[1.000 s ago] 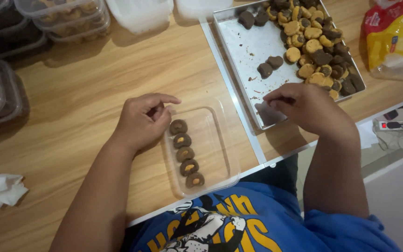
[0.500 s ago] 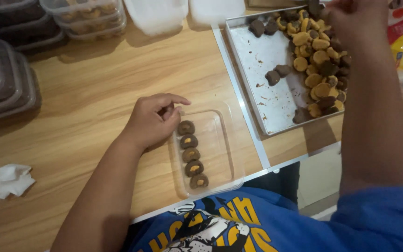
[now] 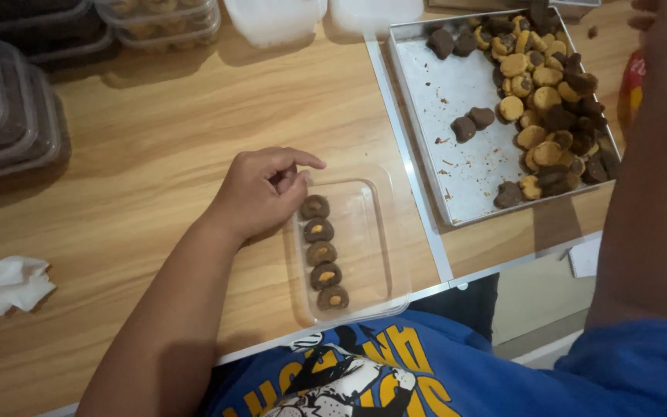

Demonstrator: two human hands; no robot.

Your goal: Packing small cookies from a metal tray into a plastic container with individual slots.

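My left hand (image 3: pixel 260 193) rests on the wooden table against the left rim of a clear plastic container (image 3: pixel 395 232), fingers loosely curled and empty, index finger lying over the rim. Inside the container, a row of several round dark cookies with orange centres (image 3: pixel 322 253) runs along its left wall. My right arm rises up the right side of the view. Only a few fingers of my right hand (image 3: pixel 644 14) show at the top right corner, past the metal baking tray (image 3: pixel 457 85). I cannot see what they hold. A heap of brown and yellow cookies (image 3: pixel 550 100) fills the tray's right half.
Stacked lidded plastic containers (image 3: pixel 1 116) stand at the far left and more (image 3: pixel 156 19) at the top. Two white tubs (image 3: pixel 275 15) sit at the back. A crumpled tissue (image 3: pixel 5 282) lies at the left. A red-yellow packet (image 3: pixel 631 93) shows behind my right arm. The table edge runs near my body.
My right hand has lifted from the tray's front corner and gone up to the far top right. My left hand has stayed by the container.
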